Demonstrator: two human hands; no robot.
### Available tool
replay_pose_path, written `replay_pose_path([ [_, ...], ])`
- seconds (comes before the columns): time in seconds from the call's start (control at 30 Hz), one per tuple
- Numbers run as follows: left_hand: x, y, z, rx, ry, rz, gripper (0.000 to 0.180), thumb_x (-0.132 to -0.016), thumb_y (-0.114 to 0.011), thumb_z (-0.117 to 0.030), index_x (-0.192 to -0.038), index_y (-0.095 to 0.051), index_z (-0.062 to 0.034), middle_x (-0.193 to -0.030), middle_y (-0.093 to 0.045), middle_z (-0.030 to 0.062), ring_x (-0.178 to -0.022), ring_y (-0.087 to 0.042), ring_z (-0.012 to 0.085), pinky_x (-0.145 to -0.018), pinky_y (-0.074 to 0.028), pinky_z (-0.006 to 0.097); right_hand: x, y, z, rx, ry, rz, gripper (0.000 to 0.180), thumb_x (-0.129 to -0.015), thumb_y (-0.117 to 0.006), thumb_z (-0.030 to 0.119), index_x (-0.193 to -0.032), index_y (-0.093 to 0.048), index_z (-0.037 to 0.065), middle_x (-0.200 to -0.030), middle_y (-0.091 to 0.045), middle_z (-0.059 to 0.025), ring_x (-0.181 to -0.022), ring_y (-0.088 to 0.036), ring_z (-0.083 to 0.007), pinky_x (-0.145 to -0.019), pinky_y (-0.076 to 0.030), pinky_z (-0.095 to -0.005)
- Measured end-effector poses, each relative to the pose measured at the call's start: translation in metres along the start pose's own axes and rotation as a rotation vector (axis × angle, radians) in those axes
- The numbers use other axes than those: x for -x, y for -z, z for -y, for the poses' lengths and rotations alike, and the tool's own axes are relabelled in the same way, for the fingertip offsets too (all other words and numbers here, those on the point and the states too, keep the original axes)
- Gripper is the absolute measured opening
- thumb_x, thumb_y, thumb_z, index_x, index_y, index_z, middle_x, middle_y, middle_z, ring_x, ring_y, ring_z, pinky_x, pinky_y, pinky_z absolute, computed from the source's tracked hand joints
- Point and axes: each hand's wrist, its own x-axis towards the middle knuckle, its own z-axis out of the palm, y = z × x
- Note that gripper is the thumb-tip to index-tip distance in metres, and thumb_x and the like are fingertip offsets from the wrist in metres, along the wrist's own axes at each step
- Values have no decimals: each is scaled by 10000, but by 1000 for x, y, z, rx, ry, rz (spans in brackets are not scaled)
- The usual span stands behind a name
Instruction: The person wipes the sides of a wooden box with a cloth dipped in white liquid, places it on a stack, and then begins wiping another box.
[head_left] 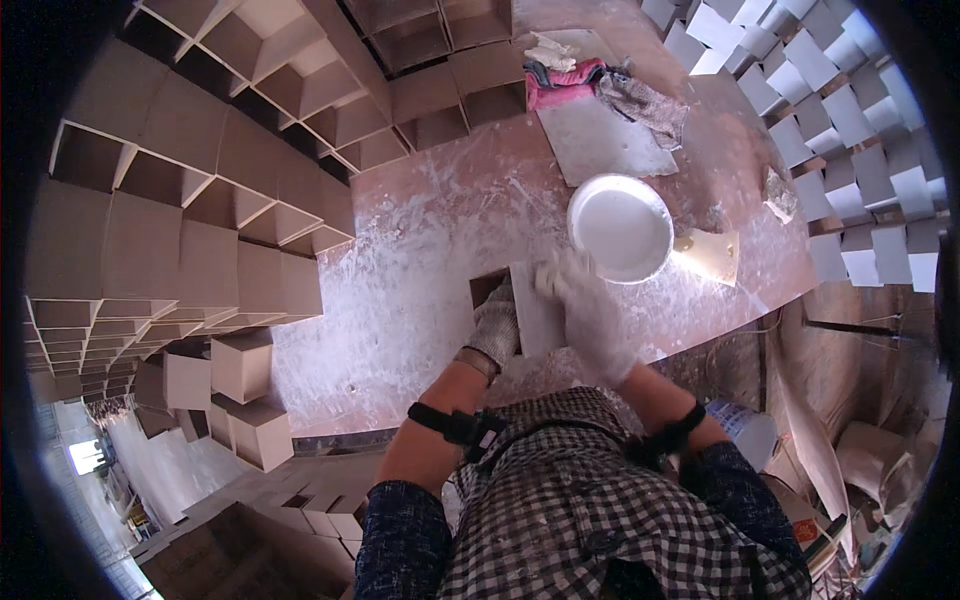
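Observation:
A small open cardboard box [538, 318] is in front of me, its right side whitish and its dark opening on the left. My left hand [494, 330], in a knitted grey glove, reaches into that opening and holds the box from within; the fingertips are hidden. At the box's right side is my right hand [594, 322], in a pale glove. Motion smears its fingers, so I cannot make out their grip. Beyond it stands a round white tub [622, 228] of white liquid or paste.
Cardboard boxes [150, 240] are stacked with open ends along the left and far left. At the far right are rows of white-faced boxes [850, 110]. Pink and grey cloths [640, 100] lie on a board [590, 150] on the white-smeared table [400, 260]. A yellowish piece [712, 256] lies beside the tub.

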Motion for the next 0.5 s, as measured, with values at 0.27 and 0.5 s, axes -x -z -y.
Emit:
replay_pose_path([
  [0.27,23,-7,-61,-365,-60,32,552,-864,-574,-421,-1277,-435,-83,-1175,-605,176,-1104,-578,328,-903,-460,435,16,8,5,0,-274,175,192,-860,-472,32,-1010,-591,36,-1146,-581,-126,-1103,-567,-284,-1035,-385,-431],
  [0.5,25,4,-46,-630,-275,-5,533,-861,-575,-405,-1258,-444,-76,-1165,-607,181,-1101,-577,334,-884,-475,432,53,-12,21,414,251,-74,174,-819,-494,35,-958,-600,38,-1045,-579,-130,-981,-572,-323,-893,-449,-447],
])
